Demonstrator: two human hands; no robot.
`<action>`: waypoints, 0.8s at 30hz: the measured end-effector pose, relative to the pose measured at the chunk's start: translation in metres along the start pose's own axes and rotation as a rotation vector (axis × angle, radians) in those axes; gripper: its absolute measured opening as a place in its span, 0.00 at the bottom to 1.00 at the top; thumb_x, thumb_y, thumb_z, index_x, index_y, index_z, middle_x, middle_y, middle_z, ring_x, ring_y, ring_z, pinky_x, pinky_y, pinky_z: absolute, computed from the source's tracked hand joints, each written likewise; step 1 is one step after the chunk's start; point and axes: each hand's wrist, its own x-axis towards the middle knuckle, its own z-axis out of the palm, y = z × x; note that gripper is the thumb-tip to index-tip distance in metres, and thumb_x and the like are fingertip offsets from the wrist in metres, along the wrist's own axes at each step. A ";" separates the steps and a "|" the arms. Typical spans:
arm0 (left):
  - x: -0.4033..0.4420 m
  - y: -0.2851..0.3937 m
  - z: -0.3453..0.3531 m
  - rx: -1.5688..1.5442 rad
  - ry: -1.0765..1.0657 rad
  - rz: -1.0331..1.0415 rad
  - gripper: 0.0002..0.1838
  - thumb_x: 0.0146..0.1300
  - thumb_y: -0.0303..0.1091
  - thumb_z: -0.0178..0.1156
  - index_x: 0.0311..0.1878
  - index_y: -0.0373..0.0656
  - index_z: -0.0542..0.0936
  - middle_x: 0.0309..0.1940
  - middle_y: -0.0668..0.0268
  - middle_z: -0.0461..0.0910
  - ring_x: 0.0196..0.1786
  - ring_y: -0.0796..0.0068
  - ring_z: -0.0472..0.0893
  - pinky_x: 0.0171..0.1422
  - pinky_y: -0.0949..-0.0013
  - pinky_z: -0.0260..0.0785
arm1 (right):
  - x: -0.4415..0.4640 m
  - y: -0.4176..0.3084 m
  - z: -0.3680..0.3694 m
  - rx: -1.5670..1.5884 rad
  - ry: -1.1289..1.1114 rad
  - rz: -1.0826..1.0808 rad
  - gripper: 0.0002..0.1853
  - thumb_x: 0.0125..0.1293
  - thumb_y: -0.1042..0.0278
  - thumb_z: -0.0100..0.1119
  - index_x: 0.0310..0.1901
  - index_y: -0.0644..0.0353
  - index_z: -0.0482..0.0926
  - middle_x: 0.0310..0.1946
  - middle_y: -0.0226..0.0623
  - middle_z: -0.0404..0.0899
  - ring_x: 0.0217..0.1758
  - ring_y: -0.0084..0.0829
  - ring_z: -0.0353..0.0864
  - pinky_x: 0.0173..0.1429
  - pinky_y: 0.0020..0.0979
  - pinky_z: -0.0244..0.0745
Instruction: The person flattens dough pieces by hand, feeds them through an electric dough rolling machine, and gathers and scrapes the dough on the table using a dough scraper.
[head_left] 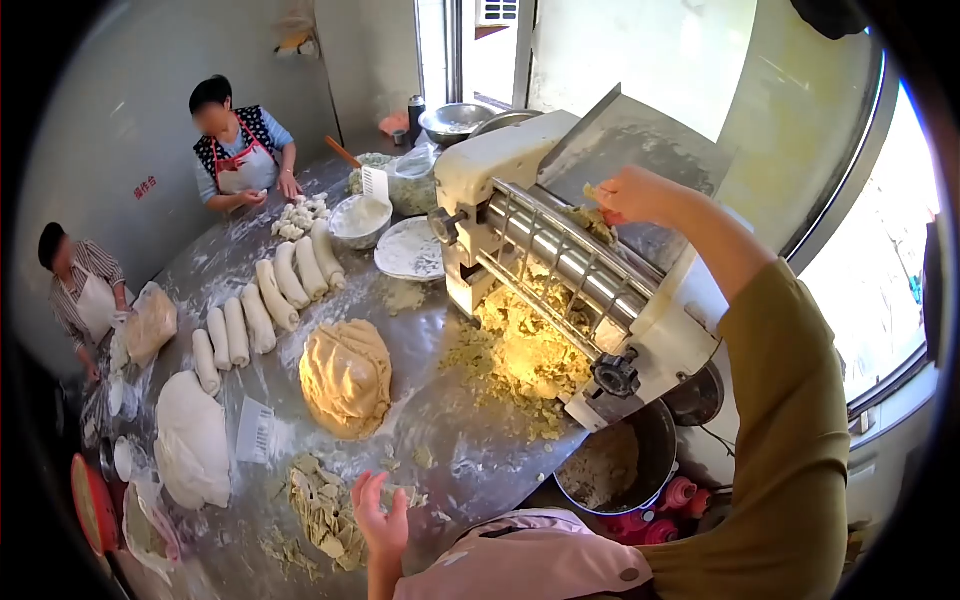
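My right hand [640, 196] is above the rollers of a dough sheeter [570, 255], fingers closed on a small yellowish piece of dough [592, 191]. More dough lies along the top of the rollers just below it. Crumbly yellow-green dough [530, 350] is heaped under the machine's guard bars and spills onto the metal table [440, 455]. My left hand [380, 515] is raised over the near edge of the table, fingers apart and holding nothing. Beside it is a pile of flaky dough scraps [325, 515]. A large smooth yellow dough lump [346, 378] sits farther back.
White dough rolls [258, 318] lie in a row behind a big white dough mass [192, 440]. A white scraper [255, 430] rests nearby. Two people [240, 150] work across the table. A pot [640, 455] stands below the sheeter; bowls [360, 220] are at the back.
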 end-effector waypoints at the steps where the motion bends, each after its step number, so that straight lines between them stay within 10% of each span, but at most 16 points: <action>1: 0.002 -0.002 -0.002 0.001 0.002 0.007 0.20 0.52 0.25 0.66 0.51 0.38 0.78 0.59 0.51 0.69 0.55 0.57 0.74 0.55 0.63 0.70 | -0.005 0.004 0.004 0.334 -0.002 0.095 0.16 0.63 0.61 0.52 0.23 0.64 0.74 0.21 0.49 0.74 0.24 0.48 0.71 0.32 0.43 0.68; 10: 0.011 0.000 -0.013 0.130 0.005 0.112 0.20 0.52 0.30 0.68 0.50 0.38 0.78 0.55 0.50 0.73 0.57 0.51 0.73 0.58 0.57 0.68 | -0.006 0.020 0.029 -0.068 0.263 -0.121 0.13 0.50 0.60 0.60 0.18 0.60 0.74 0.14 0.46 0.67 0.16 0.44 0.63 0.24 0.40 0.63; 13: 0.011 0.000 -0.020 0.239 -0.002 0.183 0.20 0.53 0.34 0.68 0.50 0.40 0.78 0.53 0.49 0.74 0.57 0.47 0.73 0.60 0.54 0.66 | -0.002 0.002 0.022 -0.249 0.196 -0.092 0.11 0.46 0.58 0.63 0.20 0.57 0.80 0.17 0.47 0.74 0.20 0.46 0.75 0.26 0.38 0.70; 24: 0.004 0.001 -0.027 0.131 0.066 0.093 0.19 0.53 0.31 0.67 0.50 0.43 0.78 0.55 0.51 0.74 0.59 0.50 0.73 0.62 0.56 0.65 | -0.005 -0.008 0.017 0.130 0.019 0.093 0.12 0.62 0.69 0.56 0.23 0.65 0.80 0.14 0.33 0.73 0.19 0.22 0.72 0.26 0.26 0.66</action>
